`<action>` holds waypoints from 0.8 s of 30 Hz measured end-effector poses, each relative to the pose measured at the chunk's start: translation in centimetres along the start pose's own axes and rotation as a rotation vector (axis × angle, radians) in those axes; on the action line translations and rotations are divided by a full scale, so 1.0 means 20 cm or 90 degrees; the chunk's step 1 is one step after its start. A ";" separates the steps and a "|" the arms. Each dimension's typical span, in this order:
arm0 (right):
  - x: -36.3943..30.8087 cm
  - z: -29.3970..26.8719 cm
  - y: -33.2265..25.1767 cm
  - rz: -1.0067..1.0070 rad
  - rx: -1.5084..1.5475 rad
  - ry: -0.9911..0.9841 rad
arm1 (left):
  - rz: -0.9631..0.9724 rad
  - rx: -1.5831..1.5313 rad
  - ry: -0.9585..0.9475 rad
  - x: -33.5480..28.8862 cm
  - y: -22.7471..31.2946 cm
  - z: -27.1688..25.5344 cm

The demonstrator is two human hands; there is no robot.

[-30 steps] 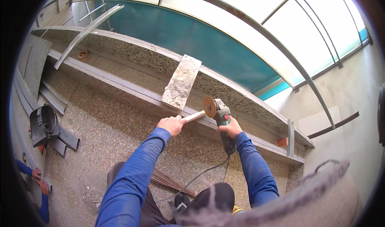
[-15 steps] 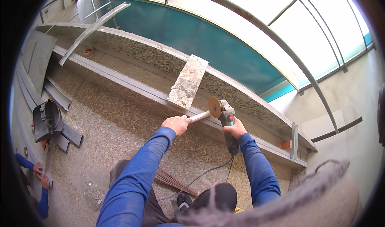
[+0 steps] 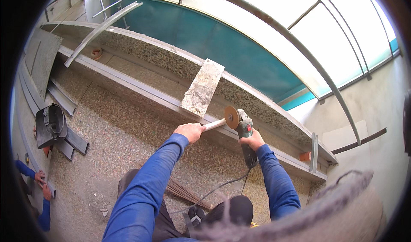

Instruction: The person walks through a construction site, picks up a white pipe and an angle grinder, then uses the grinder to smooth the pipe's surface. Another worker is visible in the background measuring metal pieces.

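My right hand [image 3: 253, 140] is closed around the body of an angle grinder [image 3: 246, 133]. The grinder's brown disc [image 3: 231, 117] faces left, and its guard cannot be made out clearly. In my left hand [image 3: 191, 133] is one end of a pale, narrow bar [image 3: 214, 124], whose material I cannot tell. The bar points right, and its far end is at the disc; contact is not clear from here. Both hands are just on my side of a long ledge with a metal profile [image 3: 141, 84]. A cord [image 3: 220, 184] runs from the grinder's rear down toward my feet.
A cement-stained board [image 3: 203, 88] bridges the trough beyond the ledge. Thin brown rods [image 3: 185, 191] lie between my legs. At left are a welding mask [image 3: 51, 127] and metal channels [image 3: 77, 142]. Another person's hands [image 3: 43, 185] work at the far left. A curved rail [image 3: 299, 45] arches overhead.
The view has shifted slightly. The grinder appears a few pixels farther right and lower, while both hands keep their holds. The other person's hands have moved a little.
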State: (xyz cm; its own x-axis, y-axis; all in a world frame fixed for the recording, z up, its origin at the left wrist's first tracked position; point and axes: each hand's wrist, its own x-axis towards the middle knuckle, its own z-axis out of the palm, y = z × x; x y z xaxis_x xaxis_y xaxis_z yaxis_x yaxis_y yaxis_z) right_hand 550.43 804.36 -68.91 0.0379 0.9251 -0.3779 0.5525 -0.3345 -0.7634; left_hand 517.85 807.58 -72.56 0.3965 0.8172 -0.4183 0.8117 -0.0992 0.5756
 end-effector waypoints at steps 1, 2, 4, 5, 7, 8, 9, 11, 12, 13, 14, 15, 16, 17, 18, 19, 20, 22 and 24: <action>-0.01 0.00 0.00 0.020 0.007 -0.001 | -0.001 -0.008 -0.005 0.01 0.00 0.01; -0.02 -0.01 -0.01 0.001 -0.004 0.002 | -0.011 -0.014 -0.012 0.01 -0.01 0.01; -0.04 -0.01 -0.03 0.013 -0.032 0.009 | -0.031 -0.032 -0.010 0.02 -0.01 0.03; -0.06 -0.02 -0.03 0.003 -0.016 0.006 | -0.038 -0.044 -0.002 0.02 -0.02 0.03; -0.08 -0.03 -0.05 0.042 0.005 0.020 | -0.039 -0.060 -0.004 0.02 -0.03 0.03; -0.08 -0.03 -0.05 0.018 0.021 0.015 | -0.032 -0.064 -0.011 0.02 -0.04 0.02; -0.08 -0.03 -0.06 0.017 0.024 0.018 | -0.029 -0.068 -0.016 0.02 -0.04 0.02; -0.07 -0.02 -0.06 0.011 0.013 0.023 | 0.001 -0.043 -0.021 0.01 -0.05 0.00; -0.07 -0.01 -0.06 -0.014 0.010 0.020 | 0.000 -0.030 -0.017 0.01 -0.05 0.00; -0.06 0.00 -0.06 -0.023 0.003 0.018 | 0.014 -0.025 -0.018 0.01 -0.04 -0.01; -0.04 0.01 -0.06 -0.017 -0.003 0.016 | 0.016 -0.017 -0.012 0.01 -0.04 -0.01; -0.03 0.02 -0.06 -0.005 -0.014 0.019 | 0.016 -0.008 -0.006 0.01 -0.03 -0.01; -0.02 0.03 -0.05 -0.021 -0.015 0.019 | 0.016 0.000 -0.002 0.00 -0.03 -0.01; -0.01 0.04 -0.05 -0.022 -0.017 0.019 | 0.011 0.001 0.003 0.00 -0.02 -0.01; 0.00 0.04 -0.05 -0.009 -0.020 0.020 | 0.005 0.001 0.006 -0.01 -0.02 -0.01; 0.01 0.05 -0.05 -0.020 -0.024 0.022 | -0.003 0.001 0.001 -0.01 -0.02 -0.01; 0.02 0.05 -0.05 -0.016 -0.029 0.023 | -0.001 -0.004 0.008 -0.02 -0.01 -0.01; 0.02 0.05 -0.04 -0.013 -0.028 0.023 | -0.006 -0.008 0.003 -0.03 -0.01 -0.02; 0.03 0.05 -0.04 0.005 -0.020 0.022 | -0.004 -0.005 -0.004 -0.03 0.00 -0.03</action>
State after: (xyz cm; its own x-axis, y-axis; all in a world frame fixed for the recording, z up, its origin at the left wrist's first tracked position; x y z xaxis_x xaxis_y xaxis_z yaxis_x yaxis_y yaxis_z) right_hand 549.11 804.98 -69.06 0.0708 0.9285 -0.3645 0.5784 -0.3360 -0.7433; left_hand 517.34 807.43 -72.03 0.3938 0.8142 -0.4266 0.8107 -0.0888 0.5787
